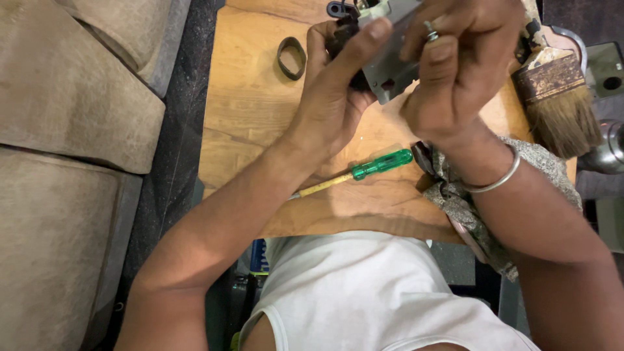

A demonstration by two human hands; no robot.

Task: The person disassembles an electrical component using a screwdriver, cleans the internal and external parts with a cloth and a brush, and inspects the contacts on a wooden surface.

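Observation:
My left hand (335, 91) grips a grey plastic part (390, 68) with dark pieces attached, held above the wooden table (253, 117). My right hand (458, 65) closes over the same part from the right, and a small metal screw (430, 30) sits between its fingers. A silver bangle (497, 182) circles my right wrist. A screwdriver with a green handle (374, 166) and a yellow shaft lies on the table just below my hands.
A dark rubber ring (292, 57) lies at the table's back left. A wide paintbrush (559, 97) rests at the right, above a grey patterned cloth (468, 208). Metal parts (608, 146) sit at the far right. Beige cushions (71, 130) lie to the left.

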